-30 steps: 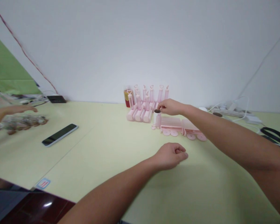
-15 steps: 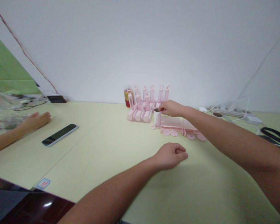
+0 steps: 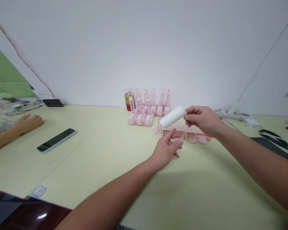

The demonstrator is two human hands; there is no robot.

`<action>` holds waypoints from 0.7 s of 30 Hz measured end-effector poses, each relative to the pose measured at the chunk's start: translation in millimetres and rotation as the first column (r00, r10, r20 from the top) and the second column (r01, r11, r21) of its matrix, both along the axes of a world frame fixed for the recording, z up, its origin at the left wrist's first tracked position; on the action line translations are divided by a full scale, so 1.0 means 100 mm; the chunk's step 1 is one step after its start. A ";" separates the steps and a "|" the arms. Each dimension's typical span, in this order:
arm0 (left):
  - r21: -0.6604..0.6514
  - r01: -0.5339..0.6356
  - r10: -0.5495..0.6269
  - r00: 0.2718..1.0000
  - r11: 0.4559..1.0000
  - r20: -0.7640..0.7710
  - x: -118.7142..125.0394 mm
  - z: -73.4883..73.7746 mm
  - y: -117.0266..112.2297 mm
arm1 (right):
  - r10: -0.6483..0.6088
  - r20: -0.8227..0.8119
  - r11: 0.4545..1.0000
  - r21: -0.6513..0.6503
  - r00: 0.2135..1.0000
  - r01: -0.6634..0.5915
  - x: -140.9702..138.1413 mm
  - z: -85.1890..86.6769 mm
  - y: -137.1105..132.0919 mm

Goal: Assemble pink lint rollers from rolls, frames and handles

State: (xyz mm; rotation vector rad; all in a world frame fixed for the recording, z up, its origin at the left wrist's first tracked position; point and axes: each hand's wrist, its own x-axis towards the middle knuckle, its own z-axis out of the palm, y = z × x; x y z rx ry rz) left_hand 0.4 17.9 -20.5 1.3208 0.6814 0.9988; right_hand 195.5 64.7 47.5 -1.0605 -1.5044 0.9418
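My right hand (image 3: 201, 119) pinches one end of a white roll (image 3: 173, 117), a smooth cylinder held tilted above the table. Below the roll's lower end is my left hand (image 3: 166, 149), open with its fingers spread and nothing in them. Behind my hands lies a pink toy train-like piece (image 3: 194, 128) with round wheels, partly hidden by the hands and the roll. To its left stand several pink tubes (image 3: 148, 106) with heart-shaped or pointed tops, set on rounded pink bases (image 3: 140, 119).
A clear container with red and yellow contents (image 3: 129, 103) stands behind the tubes. On the left are a phone (image 3: 57, 140) and another person's hand (image 3: 30, 124). A power strip (image 3: 235, 115) with white cables lies by the wall, and a black strap (image 3: 275, 137) at right.
My right hand has lifted the white roll from beside the train piece and brought it right, tilted. My left hand has moved up and left, its fingers opening.
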 end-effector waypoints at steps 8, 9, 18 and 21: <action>-0.080 -0.127 0.145 0.944 0.989 0.297 -0.09 0.14 0.08 | 0.072 0.400 0.962 0.216 0.914 -0.170 -0.15 -0.68 -0.73; -0.076 -0.201 0.214 0.931 0.977 0.296 -0.15 0.16 0.12 | 0.043 0.473 0.947 0.261 0.880 -0.187 -0.14 -0.72 -0.72; 0.001 -0.324 0.319 0.931 0.946 0.177 -0.40 0.18 0.30 | -0.084 0.852 0.967 0.196 0.517 -0.164 -0.10 -0.92 -0.44; 0.199 -0.217 0.240 0.966 0.956 -0.097 -0.37 0.15 0.22 | -0.084 0.867 0.969 0.186 0.491 -0.163 -0.10 -0.89 -0.54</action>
